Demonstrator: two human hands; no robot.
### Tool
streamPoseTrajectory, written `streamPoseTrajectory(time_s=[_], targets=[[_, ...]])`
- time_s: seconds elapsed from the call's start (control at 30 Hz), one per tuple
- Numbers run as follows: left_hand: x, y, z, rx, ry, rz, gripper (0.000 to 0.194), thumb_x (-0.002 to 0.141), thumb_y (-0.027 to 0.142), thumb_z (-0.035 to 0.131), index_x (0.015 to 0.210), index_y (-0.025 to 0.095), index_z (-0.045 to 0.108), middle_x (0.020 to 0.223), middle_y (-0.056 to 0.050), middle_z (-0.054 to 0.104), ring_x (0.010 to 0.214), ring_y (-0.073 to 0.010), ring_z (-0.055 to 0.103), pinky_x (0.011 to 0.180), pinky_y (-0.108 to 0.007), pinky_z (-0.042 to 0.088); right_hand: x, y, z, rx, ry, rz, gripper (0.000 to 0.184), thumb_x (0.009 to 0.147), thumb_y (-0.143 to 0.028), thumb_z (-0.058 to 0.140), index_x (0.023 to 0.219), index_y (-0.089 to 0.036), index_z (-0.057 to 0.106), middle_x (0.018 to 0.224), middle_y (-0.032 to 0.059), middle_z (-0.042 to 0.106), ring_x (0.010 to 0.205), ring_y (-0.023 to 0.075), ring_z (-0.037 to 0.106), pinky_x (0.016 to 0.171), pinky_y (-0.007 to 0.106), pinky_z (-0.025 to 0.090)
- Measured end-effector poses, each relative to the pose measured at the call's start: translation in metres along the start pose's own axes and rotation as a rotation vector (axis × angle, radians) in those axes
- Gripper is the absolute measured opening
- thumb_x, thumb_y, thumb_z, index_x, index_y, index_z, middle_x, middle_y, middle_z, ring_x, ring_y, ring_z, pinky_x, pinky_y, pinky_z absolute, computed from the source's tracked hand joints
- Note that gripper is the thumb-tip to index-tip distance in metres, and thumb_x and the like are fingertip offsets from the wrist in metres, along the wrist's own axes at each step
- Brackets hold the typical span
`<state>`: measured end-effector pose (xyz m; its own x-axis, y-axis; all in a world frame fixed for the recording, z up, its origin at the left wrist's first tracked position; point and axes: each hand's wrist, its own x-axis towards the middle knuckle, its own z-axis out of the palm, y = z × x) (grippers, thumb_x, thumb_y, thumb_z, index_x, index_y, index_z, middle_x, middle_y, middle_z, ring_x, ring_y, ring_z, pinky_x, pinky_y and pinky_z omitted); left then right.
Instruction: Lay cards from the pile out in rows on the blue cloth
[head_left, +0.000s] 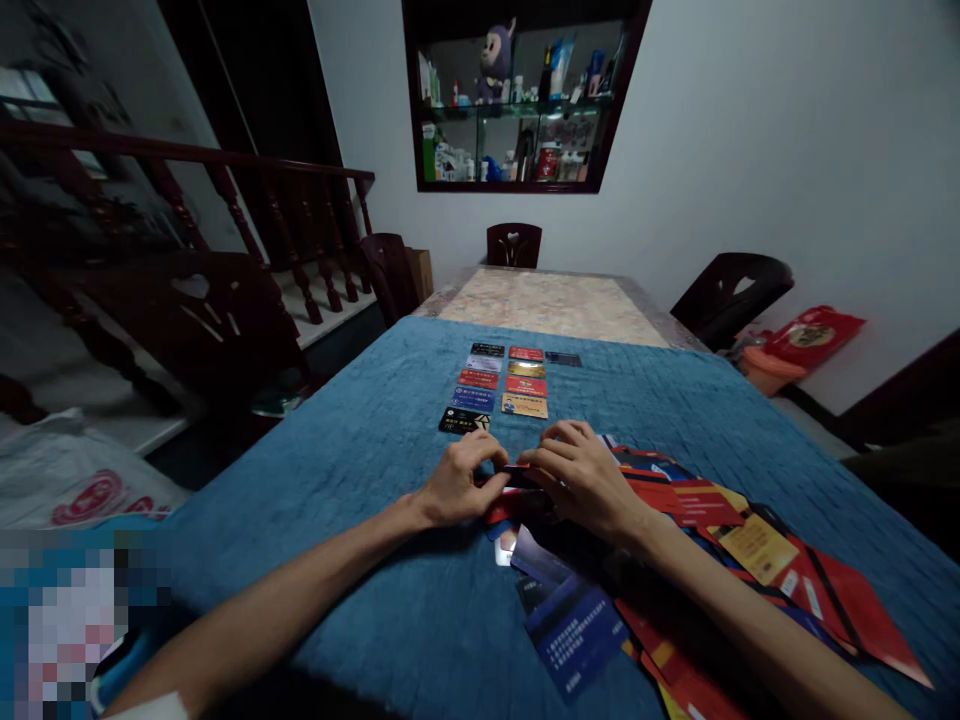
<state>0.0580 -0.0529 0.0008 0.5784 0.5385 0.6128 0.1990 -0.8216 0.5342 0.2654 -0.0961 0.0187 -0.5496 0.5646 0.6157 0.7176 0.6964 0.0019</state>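
A dark card (516, 477) is pinched between the fingertips of my left hand (461, 482) and my right hand (589, 475); much of it is hidden by the fingers. Just beyond, plastic cards lie in neat columns, among them a black card (459, 420), a blue card (472, 400) and a yellow card (523, 406). A dark card (563, 359) sits alone at the upper right of these columns. Under and around my right forearm spreads a loose heap of cards, with a blue card (576, 628), a yellow card (757, 547) and several red ones.
A blue cloth (360, 440) covers the near part of the table, with the patterned tabletop (555, 300) bare beyond it. Dark chairs (514, 245) stand around. Left are a wooden railing (247, 165) and a white plastic bag (82, 475); a red bag (814, 340) sits at right.
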Motion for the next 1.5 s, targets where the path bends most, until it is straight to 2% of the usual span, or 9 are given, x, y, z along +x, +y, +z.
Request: streamPoseTrajectory(time_s=[0.27, 0.4, 0.6, 0.87, 1.07, 1.27, 1.5], targets=[[-0.001, -0.006, -0.011, 0.060, -0.063, -0.045, 0.006, 0.075, 0.012, 0.054, 0.075, 0.018, 0.054, 0.076, -0.001, 0.060, 0.072, -0.0142, 0.055, 0.073, -0.027, 0.047, -0.007, 0.007, 0.006, 0.028, -0.102, 0.066, 0.016, 0.090, -0.013, 0.052, 0.100, -0.020, 0.061, 0.089, 0.0045, 0.071, 0.087, 0.0199, 0.056, 0.080, 0.035, 0.034], [0.000, -0.012, -0.014, 0.102, -0.099, -0.034, 0.012, 0.076, 0.012, 0.053, 0.086, 0.018, 0.055, 0.081, -0.001, 0.061, 0.076, -0.0152, 0.057, 0.075, -0.028, 0.047, -0.011, 0.009, 0.012, -0.026, -0.156, 0.140, 0.019, 0.090, -0.014, 0.052, 0.106, -0.020, 0.059, 0.094, 0.0066, 0.072, 0.088, 0.0217, 0.057, 0.080, 0.036, 0.035], [0.001, -0.015, -0.019, 0.206, -0.190, -0.019, 0.022, 0.078, 0.011, 0.052, 0.099, 0.018, 0.057, 0.088, -0.004, 0.063, 0.085, -0.0185, 0.057, 0.082, -0.032, 0.046, -0.013, 0.007, 0.019, -0.100, -0.171, 0.200, 0.026, 0.089, -0.014, 0.054, 0.114, -0.021, 0.058, 0.097, 0.0062, 0.072, 0.088, 0.0233, 0.058, 0.081, 0.035, 0.036], [-0.001, -0.013, -0.016, 0.293, -0.255, -0.084, 0.033, 0.076, 0.013, 0.054, 0.109, 0.018, 0.054, 0.095, -0.006, 0.063, 0.088, -0.0209, 0.057, 0.083, -0.035, 0.045, -0.016, 0.006, 0.025, -0.088, -0.182, 0.261, 0.029, 0.091, -0.014, 0.055, 0.119, -0.023, 0.057, 0.094, 0.0046, 0.073, 0.081, 0.0202, 0.062, 0.080, 0.034, 0.039], [-0.001, -0.016, -0.015, 0.280, -0.217, -0.127, 0.034, 0.078, 0.011, 0.051, 0.111, 0.019, 0.055, 0.097, -0.005, 0.064, 0.089, -0.0204, 0.058, 0.085, -0.035, 0.046, -0.017, 0.006, 0.024, -0.051, -0.173, 0.278, 0.031, 0.092, -0.015, 0.053, 0.122, -0.021, 0.055, 0.100, 0.0073, 0.071, 0.088, 0.0221, 0.061, 0.081, 0.036, 0.041], [-0.001, -0.019, -0.015, 0.239, -0.165, -0.120, 0.037, 0.081, 0.009, 0.051, 0.116, 0.019, 0.056, 0.106, -0.006, 0.067, 0.096, -0.0209, 0.060, 0.091, -0.037, 0.046, -0.015, 0.003, 0.021, -0.042, -0.174, 0.300, 0.043, 0.085, -0.014, 0.058, 0.128, -0.019, 0.051, 0.108, 0.0103, 0.065, 0.098, 0.0251, 0.057, 0.083, 0.038, 0.043], [0.000, -0.020, -0.014, 0.217, -0.141, -0.133, 0.040, 0.079, 0.008, 0.051, 0.118, 0.019, 0.056, 0.110, -0.006, 0.068, 0.099, -0.0213, 0.060, 0.093, -0.038, 0.045, -0.015, 0.003, 0.023, -0.065, -0.177, 0.304, 0.047, 0.084, -0.017, 0.058, 0.130, -0.018, 0.048, 0.112, 0.0119, 0.062, 0.102, 0.0267, 0.054, 0.086, 0.040, 0.043]])
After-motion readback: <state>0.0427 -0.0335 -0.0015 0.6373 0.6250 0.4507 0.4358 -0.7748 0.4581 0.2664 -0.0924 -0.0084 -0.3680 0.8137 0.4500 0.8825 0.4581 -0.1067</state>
